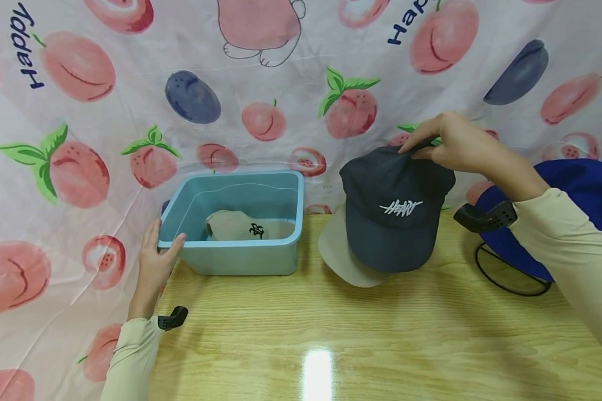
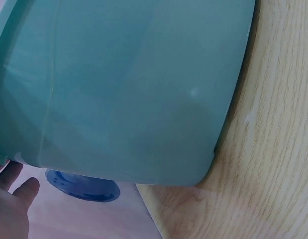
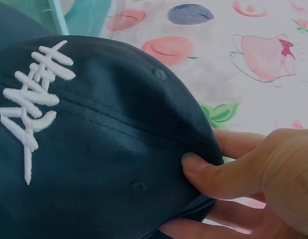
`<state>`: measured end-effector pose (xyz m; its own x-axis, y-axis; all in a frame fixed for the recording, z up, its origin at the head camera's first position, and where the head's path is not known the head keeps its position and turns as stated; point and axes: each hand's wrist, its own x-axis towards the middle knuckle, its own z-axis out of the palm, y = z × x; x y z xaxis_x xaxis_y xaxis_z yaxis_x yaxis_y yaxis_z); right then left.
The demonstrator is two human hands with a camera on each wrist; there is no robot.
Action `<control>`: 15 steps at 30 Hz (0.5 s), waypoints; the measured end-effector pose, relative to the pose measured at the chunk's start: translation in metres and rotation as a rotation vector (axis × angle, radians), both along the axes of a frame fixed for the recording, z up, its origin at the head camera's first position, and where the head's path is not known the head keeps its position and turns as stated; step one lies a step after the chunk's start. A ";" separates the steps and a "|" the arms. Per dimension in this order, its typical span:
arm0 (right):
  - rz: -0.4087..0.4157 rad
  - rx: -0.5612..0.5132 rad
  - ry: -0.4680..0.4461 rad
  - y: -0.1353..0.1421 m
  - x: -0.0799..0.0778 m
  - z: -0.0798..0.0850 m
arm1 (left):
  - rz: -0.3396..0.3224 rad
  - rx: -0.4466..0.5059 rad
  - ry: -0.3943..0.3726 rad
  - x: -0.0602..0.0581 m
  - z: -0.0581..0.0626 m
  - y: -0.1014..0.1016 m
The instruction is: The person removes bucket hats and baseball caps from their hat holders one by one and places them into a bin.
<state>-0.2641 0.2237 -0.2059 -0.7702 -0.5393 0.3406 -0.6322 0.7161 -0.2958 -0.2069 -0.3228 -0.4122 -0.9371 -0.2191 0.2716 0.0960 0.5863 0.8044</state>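
My right hand [image 1: 451,142] pinches the top of a dark navy baseball cap [image 1: 396,178] with white lettering on its front. In the right wrist view the thumb [image 3: 213,174] presses into the cap's crown. The cap hangs with its brim down, overlapping a beige cap [image 1: 348,253] behind it. On the left, a teal plastic bin [image 1: 241,259] stands on the table. My left hand [image 1: 156,259] holds its front left corner, thumb by the front rim and fingers along the left side. Inside the bin lies another beige cap [image 1: 231,220] with a black emblem.
At the right is a blue hat [image 1: 582,184], partly behind my right forearm, with a thin black loop [image 1: 511,284] below it. The wooden table [image 1: 331,328] meets a fruit-print cloth [image 1: 276,83] at the back and left.
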 end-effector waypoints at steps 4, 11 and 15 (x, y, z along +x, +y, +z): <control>0.006 0.022 0.050 0.003 0.002 0.007 | 0.001 -0.001 -0.003 0.000 0.000 -0.001; -0.023 0.028 0.083 0.003 0.007 0.019 | -0.003 0.017 -0.032 0.000 0.001 -0.002; -0.041 0.035 0.077 0.002 0.009 0.029 | -0.006 0.024 -0.039 0.001 0.001 -0.002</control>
